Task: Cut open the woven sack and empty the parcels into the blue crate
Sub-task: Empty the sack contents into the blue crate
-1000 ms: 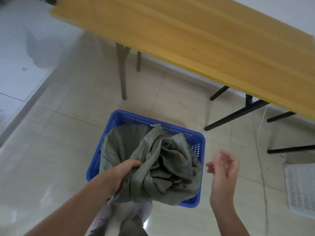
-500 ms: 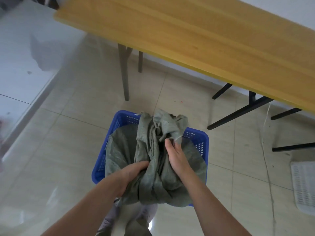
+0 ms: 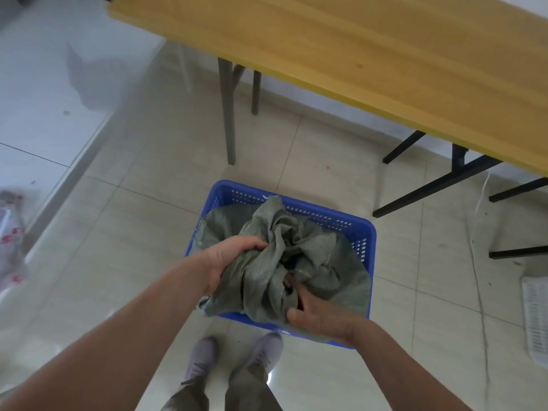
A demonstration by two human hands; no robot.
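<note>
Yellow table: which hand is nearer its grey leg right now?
Left. The left hand grips the woven sack on the side toward the grey leg; the right hand holds the sack's near edge, farther back and rightward.

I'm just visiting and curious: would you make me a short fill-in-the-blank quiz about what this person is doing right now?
1. Both hands grip a crumpled grey-green ____ made of woven material.
2. The left hand and right hand hold it over a crate coloured ____.
3. The crate stands on the tiled ____.
4. Beyond the crate stands a table with a top coloured ____.

Missing words: sack; blue; floor; yellow
</note>
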